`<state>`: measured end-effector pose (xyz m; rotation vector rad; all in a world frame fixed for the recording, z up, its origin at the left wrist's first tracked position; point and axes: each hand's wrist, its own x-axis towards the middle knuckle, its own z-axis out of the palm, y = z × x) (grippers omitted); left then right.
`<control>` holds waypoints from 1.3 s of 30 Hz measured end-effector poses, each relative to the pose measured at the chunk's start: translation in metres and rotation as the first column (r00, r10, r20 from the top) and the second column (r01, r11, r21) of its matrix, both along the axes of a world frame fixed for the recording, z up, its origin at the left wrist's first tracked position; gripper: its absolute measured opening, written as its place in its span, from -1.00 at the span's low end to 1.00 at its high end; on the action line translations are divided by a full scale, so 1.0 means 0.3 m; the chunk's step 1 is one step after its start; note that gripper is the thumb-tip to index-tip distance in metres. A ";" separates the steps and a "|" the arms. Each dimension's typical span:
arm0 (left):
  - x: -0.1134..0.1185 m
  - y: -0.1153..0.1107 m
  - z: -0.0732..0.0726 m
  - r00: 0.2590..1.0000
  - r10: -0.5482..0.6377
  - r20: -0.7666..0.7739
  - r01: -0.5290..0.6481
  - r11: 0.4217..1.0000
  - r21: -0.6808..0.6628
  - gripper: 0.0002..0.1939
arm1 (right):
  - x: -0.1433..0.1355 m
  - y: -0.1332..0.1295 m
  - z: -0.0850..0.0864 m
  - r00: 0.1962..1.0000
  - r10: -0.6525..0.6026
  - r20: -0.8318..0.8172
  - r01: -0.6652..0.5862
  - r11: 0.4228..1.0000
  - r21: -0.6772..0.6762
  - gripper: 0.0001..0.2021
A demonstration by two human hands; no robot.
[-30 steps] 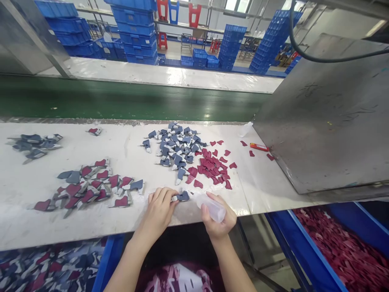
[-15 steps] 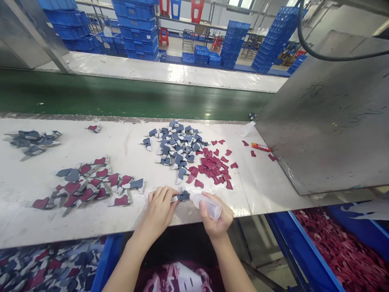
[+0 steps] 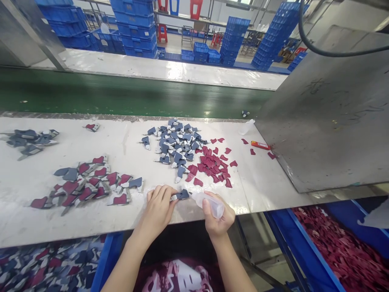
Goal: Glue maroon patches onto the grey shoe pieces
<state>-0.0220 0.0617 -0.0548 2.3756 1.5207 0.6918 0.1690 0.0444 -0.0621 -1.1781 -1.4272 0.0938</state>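
Close to the front edge of the white table (image 3: 121,227), my left hand (image 3: 159,207) pinches a small dark blue and white piece (image 3: 182,194) at its left end. My right hand (image 3: 220,217) is wrapped round a translucent squeeze bottle (image 3: 209,204). The bottle's narrow tip points left, close to the right end of the piece; whether they touch I cannot tell. Beyond my hands lies a pile of blue and white pieces (image 3: 178,142), with a pile of flat dark red pieces (image 3: 211,163) on its right. Pieces with red faces (image 3: 86,190) are heaped to the left.
A green conveyor belt (image 3: 136,91) runs behind the table. A metal panel (image 3: 334,121) rises on the right, near a red and yellow tube-like item (image 3: 260,145) and a second clear bottle (image 3: 246,127). Below the table are blue bins (image 3: 316,247), filled with pieces.
The bottle in my right hand has shifted slightly right, so more of the blue piece shows. A small piece on the belt has moved left. My left hand keeps its hold.
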 end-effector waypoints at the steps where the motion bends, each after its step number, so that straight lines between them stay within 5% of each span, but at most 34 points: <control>1: 0.000 0.000 -0.001 1.000 -0.001 0.000 0.001 1.000 0.001 -0.90 | 0.001 -0.003 -0.005 1.000 -0.006 -0.005 0.006 1.000 -0.001 -0.83; 15: -0.003 -0.003 -0.002 1.000 0.009 0.015 -0.009 1.000 -0.020 -0.88 | 0.007 -0.016 -0.026 0.992 -0.071 -0.103 0.070 0.997 -0.015 -0.86; 24: -0.003 -0.005 -0.007 1.000 0.009 0.010 -0.009 1.000 -0.025 -0.88 | -0.043 0.001 0.030 0.997 0.026 -0.068 -0.033 0.994 -0.100 -0.86; 39: 0.001 -0.004 -0.010 1.000 0.011 0.006 -0.011 1.000 0.018 -0.88 | -0.045 0.000 0.038 0.992 0.099 -0.072 -0.110 0.979 -0.173 -0.84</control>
